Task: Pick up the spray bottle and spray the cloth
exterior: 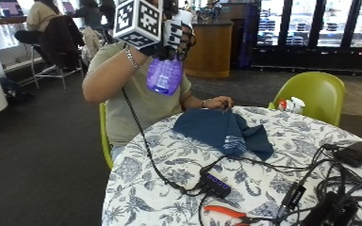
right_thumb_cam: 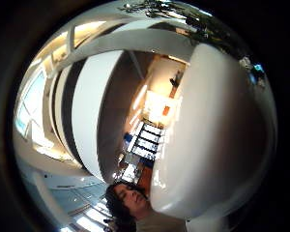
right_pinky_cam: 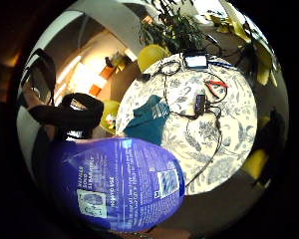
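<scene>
While held aloft, purple spray bottle, printed label

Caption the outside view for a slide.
Gloved right hand holds the purple spray bottle raised above the blue cloth on the floral table.

spray bottle: purple body, printed label, white head; raised well above the table at the person's head height, upright, body hanging below the gloved hand
cloth: dark teal, rumpled, on the floral tablecloth, far edge lifted in bare fingers
</scene>
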A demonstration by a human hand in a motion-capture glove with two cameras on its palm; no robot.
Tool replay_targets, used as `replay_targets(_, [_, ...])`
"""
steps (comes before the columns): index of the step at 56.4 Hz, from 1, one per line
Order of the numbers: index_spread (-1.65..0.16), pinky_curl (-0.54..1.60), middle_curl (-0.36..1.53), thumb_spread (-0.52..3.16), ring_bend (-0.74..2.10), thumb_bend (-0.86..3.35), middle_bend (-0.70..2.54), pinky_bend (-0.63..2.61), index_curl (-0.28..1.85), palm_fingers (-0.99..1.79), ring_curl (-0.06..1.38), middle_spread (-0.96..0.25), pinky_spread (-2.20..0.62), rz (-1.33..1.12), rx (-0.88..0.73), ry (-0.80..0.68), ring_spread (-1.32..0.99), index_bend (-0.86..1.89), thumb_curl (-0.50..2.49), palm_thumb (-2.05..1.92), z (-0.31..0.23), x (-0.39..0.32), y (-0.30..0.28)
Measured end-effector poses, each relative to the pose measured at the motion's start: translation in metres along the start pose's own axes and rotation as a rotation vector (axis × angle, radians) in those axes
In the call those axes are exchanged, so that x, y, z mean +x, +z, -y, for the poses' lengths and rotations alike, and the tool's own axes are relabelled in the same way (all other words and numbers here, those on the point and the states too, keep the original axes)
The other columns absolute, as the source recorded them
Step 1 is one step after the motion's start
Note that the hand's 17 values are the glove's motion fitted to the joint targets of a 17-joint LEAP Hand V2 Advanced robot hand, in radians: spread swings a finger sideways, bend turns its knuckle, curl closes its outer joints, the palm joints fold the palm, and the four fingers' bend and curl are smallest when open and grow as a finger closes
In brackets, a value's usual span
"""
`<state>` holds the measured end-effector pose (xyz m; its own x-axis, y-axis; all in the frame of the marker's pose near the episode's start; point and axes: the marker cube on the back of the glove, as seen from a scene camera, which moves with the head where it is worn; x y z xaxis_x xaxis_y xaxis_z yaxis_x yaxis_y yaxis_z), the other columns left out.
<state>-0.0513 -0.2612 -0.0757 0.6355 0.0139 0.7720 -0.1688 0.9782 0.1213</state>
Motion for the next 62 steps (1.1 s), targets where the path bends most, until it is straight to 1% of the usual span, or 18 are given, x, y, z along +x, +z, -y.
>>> replay_targets(3, [-0.23, 0.42, 0.52, 0.48, 0.59, -0.03, 0.48, 0.50, 0.40, 1.32, 0.46, -0.14, -0.25, -0.030, -0.089, 0.046, -0.14, 0.29, 0.64, 0.97, 0.012, -0.005, -0.001])
replay_targets(8, [-0.24, 0.42, 0.53, 0.47, 0.59, -0.04, 0.50, 0.50, 0.43, 1.34, 0.46, -0.14, -0.26, -0.122, -0.229, 0.152, -0.14, 0.29, 0.65, 0.96, 0.017, -0.011, 0.021])
replay_targets(12, [-0.24, 0.42, 0.53, 0.45, 0.59, -0.03, 0.51, 0.50, 0.45, 1.33, 0.46, -0.14, -0.25, -0.193, -0.349, 0.225, -0.14, 0.29, 0.67, 0.97, 0.021, -0.007, 0.046])
replay_targets(18, [-0.24, 0.42, 0.54, 0.42, 0.59, -0.02, 0.52, 0.48, 0.47, 1.32, 0.47, -0.14, -0.25, -0.356, -0.506, 0.306, -0.14, 0.30, 0.69, 0.99, 0.010, 0.005, 0.095])
replay_targets(28, [-0.25, 0.42, 0.54, 0.37, 0.58, -0.03, 0.53, 0.47, 0.51, 1.32, 0.47, -0.14, -0.24, -0.577, -0.688, 0.436, -0.15, 0.31, 0.72, 1.00, 0.000, 0.051, 0.153])
replay_targets(37, [-0.25, 0.42, 0.54, 0.35, 0.58, -0.03, 0.53, 0.46, 0.53, 1.31, 0.48, -0.14, -0.24, -0.720, -0.871, 0.577, -0.15, 0.30, 0.73, 1.00, -0.020, 0.110, 0.201])
replay_targets(44, [-0.25, 0.43, 0.54, 0.34, 0.58, -0.03, 0.53, 0.46, 0.54, 1.31, 0.48, -0.14, -0.23, -0.798, -0.986, 0.639, -0.15, 0.29, 0.74, 1.00, -0.035, 0.140, 0.221])
replay_targets(48, [-0.25, 0.43, 0.54, 0.34, 0.58, -0.03, 0.52, 0.46, 0.55, 1.31, 0.48, -0.14, -0.23, -0.816, -1.033, 0.673, -0.15, 0.29, 0.75, 1.00, -0.043, 0.152, 0.230])
replay_targets(53, [-0.25, 0.43, 0.54, 0.34, 0.58, -0.03, 0.52, 0.46, 0.55, 1.31, 0.48, -0.14, -0.23, -0.829, -1.055, 0.684, -0.15, 0.29, 0.75, 1.00, -0.045, 0.159, 0.235])
replay_targets(58, [-0.25, 0.43, 0.54, 0.35, 0.57, -0.03, 0.52, 0.46, 0.56, 1.31, 0.48, -0.14, -0.23, -0.809, -1.035, 0.670, -0.15, 0.27, 0.75, 1.00, -0.038, 0.151, 0.238])
replay_targets(62, [-0.25, 0.43, 0.54, 0.35, 0.57, -0.03, 0.52, 0.46, 0.56, 1.31, 0.48, -0.14, -0.23, -0.764, -0.982, 0.623, -0.15, 0.27, 0.76, 1.00, -0.026, 0.134, 0.241])
